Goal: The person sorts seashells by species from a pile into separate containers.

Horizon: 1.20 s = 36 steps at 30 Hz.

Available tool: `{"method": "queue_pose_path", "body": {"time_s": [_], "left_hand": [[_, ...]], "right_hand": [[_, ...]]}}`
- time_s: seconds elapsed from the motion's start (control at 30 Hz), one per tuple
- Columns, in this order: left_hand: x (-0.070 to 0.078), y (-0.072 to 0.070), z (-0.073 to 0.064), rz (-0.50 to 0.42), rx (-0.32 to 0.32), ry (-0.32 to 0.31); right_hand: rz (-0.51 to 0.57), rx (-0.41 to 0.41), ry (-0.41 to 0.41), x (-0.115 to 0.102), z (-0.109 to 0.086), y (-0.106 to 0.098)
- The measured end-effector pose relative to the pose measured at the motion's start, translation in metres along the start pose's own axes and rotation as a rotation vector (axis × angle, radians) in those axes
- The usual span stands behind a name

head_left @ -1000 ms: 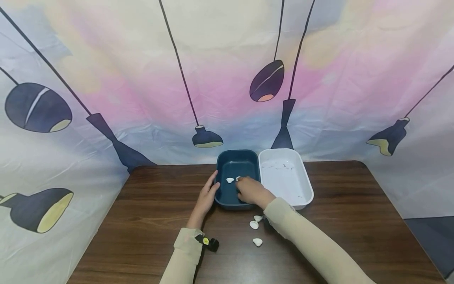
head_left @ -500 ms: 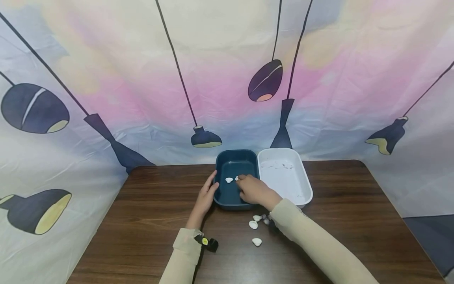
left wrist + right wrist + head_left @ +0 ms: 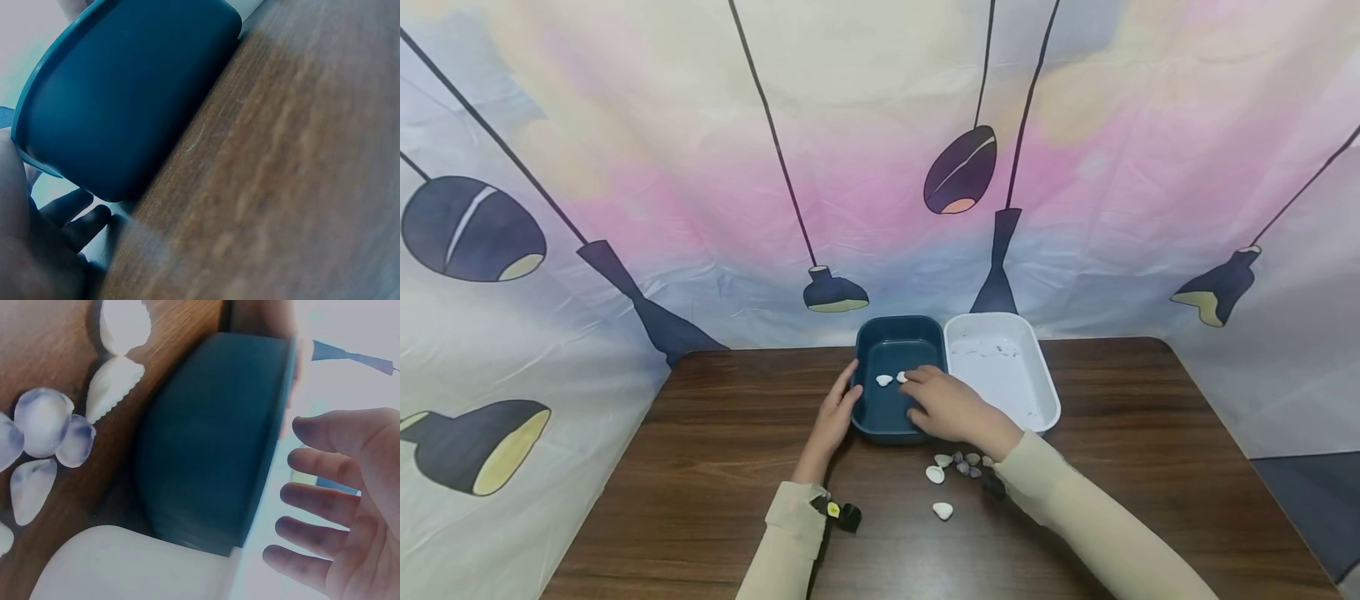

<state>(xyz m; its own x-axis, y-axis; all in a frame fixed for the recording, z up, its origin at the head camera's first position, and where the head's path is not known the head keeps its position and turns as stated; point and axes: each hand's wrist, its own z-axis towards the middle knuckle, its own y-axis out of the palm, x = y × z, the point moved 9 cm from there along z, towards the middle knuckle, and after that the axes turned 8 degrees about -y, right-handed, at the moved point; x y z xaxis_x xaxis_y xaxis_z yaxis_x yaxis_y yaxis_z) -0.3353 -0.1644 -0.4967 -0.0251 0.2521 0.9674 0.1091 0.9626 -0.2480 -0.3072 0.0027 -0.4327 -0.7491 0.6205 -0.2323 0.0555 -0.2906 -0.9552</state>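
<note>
Small white seashell in dark-teal rectangular tray is partly covered by right hand, fingers spread. Tray's left side is touched by left hand, thumb and fingers apart.

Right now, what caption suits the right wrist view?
Outstretched right hand over a teal tray, shells on the table.

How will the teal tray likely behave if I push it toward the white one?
The teal tray looks stiff, its smooth walls holding shape. Low and broad, it should slide rather than tip, though the white tray alongside would probably resist. The loose white shells inside may skid.
</note>
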Motion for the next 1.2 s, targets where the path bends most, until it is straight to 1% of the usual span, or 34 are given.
{"method": "queue_pose_path", "body": {"time_s": [0.4, 0.6, 0.73, 0.97, 1.1, 1.2], "left_hand": [[0.001, 0.0, 0.0, 0.009, -0.003, 0.004], [0.001, -0.001, 0.0, 0.016, -0.008, 0.001], [0.001, -0.001, 0.0, 0.013, -0.003, 0.0], [0.001, 0.0, 0.0, 0.008, -0.006, -0.011], [0.0, 0.0, 0.0, -0.005, -0.003, -0.008], [-0.001, 0.0, 0.0, -0.006, -0.001, -0.005]], "right_hand": [[0.016, 0.03, -0.051, -0.023, -0.022, -0.015], [0.034, 0.075, -0.066, -0.03, -0.031, -0.025], [0.026, 0.075, -0.075, -0.035, -0.038, -0.028], [0.02, 0.046, -0.108, -0.046, -0.049, -0.02], [0.04, 0.043, -0.119, -0.05, -0.054, -0.014], [0.059, 0.037, -0.113, -0.05, -0.057, -0.009]]}}
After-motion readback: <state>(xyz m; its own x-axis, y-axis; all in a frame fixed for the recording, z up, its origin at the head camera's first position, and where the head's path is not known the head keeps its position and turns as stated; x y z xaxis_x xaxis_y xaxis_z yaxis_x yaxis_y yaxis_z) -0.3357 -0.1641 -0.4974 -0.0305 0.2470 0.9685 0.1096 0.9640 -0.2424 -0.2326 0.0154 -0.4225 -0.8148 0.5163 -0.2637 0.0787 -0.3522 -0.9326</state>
